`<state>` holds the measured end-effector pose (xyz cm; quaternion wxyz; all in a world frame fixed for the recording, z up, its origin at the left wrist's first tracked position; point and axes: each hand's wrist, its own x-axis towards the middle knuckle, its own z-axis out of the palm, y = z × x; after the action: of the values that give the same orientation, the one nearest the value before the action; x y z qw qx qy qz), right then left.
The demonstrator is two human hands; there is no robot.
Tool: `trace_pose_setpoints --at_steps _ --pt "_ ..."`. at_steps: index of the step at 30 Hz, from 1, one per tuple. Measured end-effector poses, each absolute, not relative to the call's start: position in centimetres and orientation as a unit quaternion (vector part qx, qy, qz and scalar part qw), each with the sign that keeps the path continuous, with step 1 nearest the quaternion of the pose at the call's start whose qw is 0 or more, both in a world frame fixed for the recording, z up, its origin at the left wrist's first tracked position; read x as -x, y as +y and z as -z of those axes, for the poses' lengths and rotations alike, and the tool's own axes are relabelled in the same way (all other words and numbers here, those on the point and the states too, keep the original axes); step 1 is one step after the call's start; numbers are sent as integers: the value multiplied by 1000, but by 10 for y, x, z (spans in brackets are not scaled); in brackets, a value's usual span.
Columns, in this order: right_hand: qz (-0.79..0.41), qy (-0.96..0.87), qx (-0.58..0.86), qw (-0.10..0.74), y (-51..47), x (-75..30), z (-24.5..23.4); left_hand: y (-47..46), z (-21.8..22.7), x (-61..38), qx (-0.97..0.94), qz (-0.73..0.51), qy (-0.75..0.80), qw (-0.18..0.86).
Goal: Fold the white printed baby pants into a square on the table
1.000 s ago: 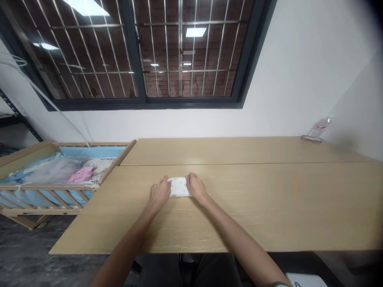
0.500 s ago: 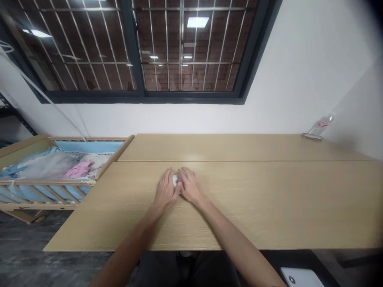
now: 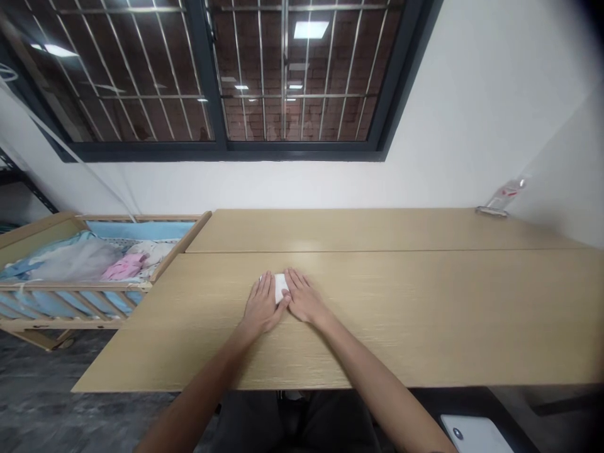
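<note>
A small white piece, paper or cloth by its look, [image 3: 280, 287] lies flat on the wooden tabletop [image 3: 401, 314], partly covered by both hands. My left hand [image 3: 264, 305] rests on its left side with the fingers stretched out flat. On its right edge lies my right hand [image 3: 304, 299], its fingers also extended and pointing away from me. The two thumbs come close together at the near edge of the white piece. How much of the piece is under the palms is hidden.
At the left stands a wooden crib [image 3: 108, 288] with blue lining and a pink cloth [image 3: 125, 267]. A clear plastic bottle or bag [image 3: 507, 195] is at the far right corner. Below the table's front edge lies a white phone [image 3: 476, 434]. A barred window [image 3: 302, 148] is behind.
My hands have flattened and the fingers have straightened. More of the white piece shows between them. The view has shifted slightly.
</note>
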<state>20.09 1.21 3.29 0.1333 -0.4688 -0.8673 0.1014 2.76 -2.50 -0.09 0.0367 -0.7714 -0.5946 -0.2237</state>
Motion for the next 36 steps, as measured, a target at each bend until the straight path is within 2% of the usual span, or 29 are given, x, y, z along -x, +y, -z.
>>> trace_pose_setpoints --at_steps 7,13,19,25,32,36 --pt "-169 -840 496 139 14 -220 -36 -27 -6 -8 780 233 -579 47" --pt "-128 -876 407 224 14 -233 -56 -25 -26 7 821 243 -517 -6" --pt "-147 -898 357 210 17 -237 -49 -24 -21 3 803 271 -529 -45" --pt "-151 -864 362 314 33 -230 -32 -18 -22 4 767 346 -534 -76" --pt "-353 -715 375 473 44 -225 -52 -18 -49 3 658 462 -579 -132" --pt "-434 -654 399 474 52 -227 -68 -32 -49 -5 605 497 -586 -208"
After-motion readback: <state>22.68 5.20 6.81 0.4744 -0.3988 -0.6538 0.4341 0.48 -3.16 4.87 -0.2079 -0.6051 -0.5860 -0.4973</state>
